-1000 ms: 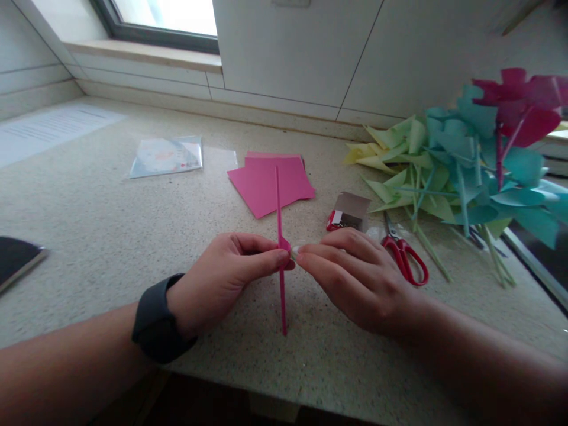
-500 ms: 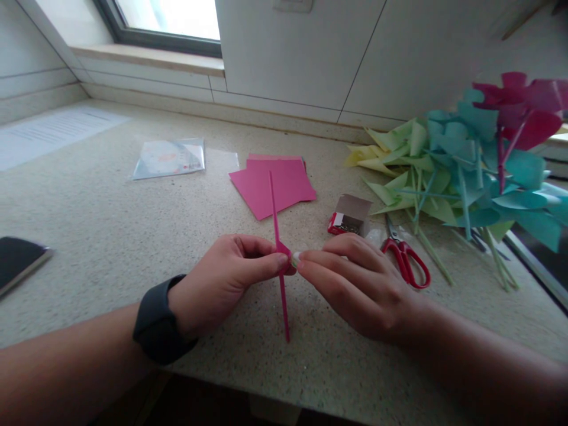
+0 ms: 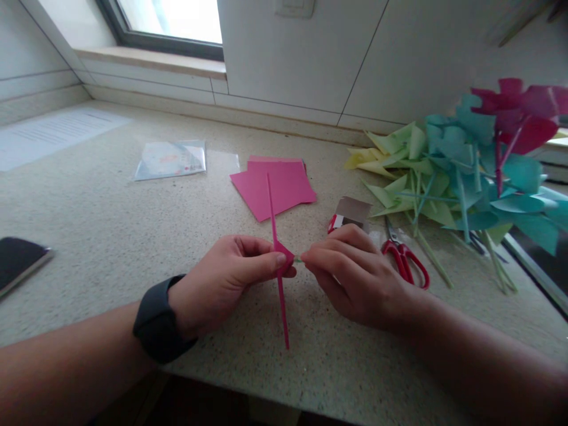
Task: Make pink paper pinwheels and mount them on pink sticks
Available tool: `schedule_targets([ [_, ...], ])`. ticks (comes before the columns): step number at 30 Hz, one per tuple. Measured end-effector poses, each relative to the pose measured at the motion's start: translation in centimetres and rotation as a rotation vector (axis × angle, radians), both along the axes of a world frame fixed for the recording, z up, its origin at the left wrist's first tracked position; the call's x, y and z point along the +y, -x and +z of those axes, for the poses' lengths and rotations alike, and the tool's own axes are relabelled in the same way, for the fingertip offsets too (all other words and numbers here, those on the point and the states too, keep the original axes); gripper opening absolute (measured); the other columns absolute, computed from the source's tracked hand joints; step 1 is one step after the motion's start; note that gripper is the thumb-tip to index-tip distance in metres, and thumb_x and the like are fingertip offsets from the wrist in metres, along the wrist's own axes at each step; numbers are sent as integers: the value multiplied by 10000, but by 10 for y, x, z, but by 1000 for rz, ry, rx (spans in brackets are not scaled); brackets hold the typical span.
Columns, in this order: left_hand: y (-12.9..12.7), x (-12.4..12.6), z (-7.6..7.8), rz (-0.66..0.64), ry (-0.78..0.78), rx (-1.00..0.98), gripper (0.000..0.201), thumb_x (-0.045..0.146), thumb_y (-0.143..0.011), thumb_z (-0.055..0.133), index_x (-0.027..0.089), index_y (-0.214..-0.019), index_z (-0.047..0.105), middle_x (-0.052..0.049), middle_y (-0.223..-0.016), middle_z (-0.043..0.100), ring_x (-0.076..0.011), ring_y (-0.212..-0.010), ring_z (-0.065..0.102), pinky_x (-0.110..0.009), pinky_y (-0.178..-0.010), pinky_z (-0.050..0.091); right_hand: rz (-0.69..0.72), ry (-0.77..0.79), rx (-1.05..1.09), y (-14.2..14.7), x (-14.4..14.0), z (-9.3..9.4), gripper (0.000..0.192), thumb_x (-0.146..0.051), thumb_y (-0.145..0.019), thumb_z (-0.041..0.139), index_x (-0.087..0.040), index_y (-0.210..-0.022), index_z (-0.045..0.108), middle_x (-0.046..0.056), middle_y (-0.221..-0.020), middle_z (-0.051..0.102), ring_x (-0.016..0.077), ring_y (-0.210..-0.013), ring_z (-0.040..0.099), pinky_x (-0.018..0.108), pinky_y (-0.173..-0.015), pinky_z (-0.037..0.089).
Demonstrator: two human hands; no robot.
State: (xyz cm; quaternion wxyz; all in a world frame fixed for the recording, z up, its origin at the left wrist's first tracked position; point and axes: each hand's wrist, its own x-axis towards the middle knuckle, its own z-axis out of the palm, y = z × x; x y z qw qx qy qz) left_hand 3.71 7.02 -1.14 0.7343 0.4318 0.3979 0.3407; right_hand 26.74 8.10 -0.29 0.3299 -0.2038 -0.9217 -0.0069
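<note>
My left hand point(image 3: 239, 266) pinches a folded pink paper point(image 3: 286, 258) between thumb and fingers. The paper is seen nearly edge-on, so it shows as a long thin upright strip with a small point facing right. From that point a tiny thin greenish piece point(image 3: 297, 259) reaches across to my right hand point(image 3: 355, 272), whose closed fingertips grip its other end. Its exact kind is too small to make out. Behind the hands lie pink paper squares point(image 3: 288, 183). Beyond my right hand stands a small open box point(image 3: 352, 208), its contents mostly hidden by that hand.
Red-handled scissors point(image 3: 406, 260) lie right of my right hand. Paper pinwheels point(image 3: 465, 171) in green, blue and pink are heaped farther right. A clear plastic packet point(image 3: 171, 160), a printed sheet point(image 3: 57, 130) and a dark phone point(image 3: 22, 263) lie to the left.
My right hand has drawn slightly right, away from the pink paper, so the thin greenish piece between them shows more. The paper's point has turned more into view. My left hand keeps its grip.
</note>
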Motion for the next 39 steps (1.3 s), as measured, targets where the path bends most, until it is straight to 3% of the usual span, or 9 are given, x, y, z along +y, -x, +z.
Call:
schedule_targets([
  [7, -2, 0, 1, -20, -4, 32, 154, 328, -834, 789, 175, -830, 799, -35, -855, 797, -135, -816, 695, -237, -828, 493, -125, 204, 54, 4, -7, -2, 168, -198, -943, 603, -176, -1108, 587, 36, -893, 650, 199, -875, 477, 365, -790, 398],
  [17, -3, -4, 0, 24, -10, 69, 157, 334, -810, 800, 179, -789, 784, -50, -823, 793, -160, -778, 696, -268, -790, 496, -279, 384, 131, 14, -16, 6, 104, -258, -939, 617, -216, -916, 709, 1, -784, 665, 189, -802, 460, 384, -784, 300],
  [21, -4, -4, 1, 20, -16, 61, 158, 333, -797, 803, 176, -797, 785, -55, -830, 792, -171, -785, 698, -285, -801, 505, -295, 588, 188, 18, -15, 4, 116, -290, -930, 648, -248, -887, 747, -14, -760, 677, 183, -816, 516, 365, -791, 326],
  [26, -4, -5, 1, 8, 2, 58, 145, 322, -789, 815, 179, -798, 794, -44, -825, 791, -150, -782, 687, -255, -785, 490, -296, 792, 307, 21, -12, 3, 110, -273, -877, 697, -229, -800, 762, -19, -687, 691, 146, -691, 571, 304, -686, 403],
  [33, -6, -4, 0, 28, 4, 49, 137, 315, -789, 818, 180, -804, 798, -55, -843, 796, -159, -797, 697, -267, -801, 513, -365, 785, 339, 19, -9, 0, 110, -294, -819, 748, -213, -743, 752, -7, -678, 678, 141, -655, 600, 276, -628, 453],
  [39, -8, -7, 4, 80, 79, -40, 143, 297, -775, 835, 174, -824, 780, -41, -857, 768, -151, -799, 694, -266, -756, 583, -315, 817, 337, 17, -6, 5, 141, -307, -845, 708, -197, -758, 718, -12, -674, 671, 131, -638, 590, 262, -615, 449],
])
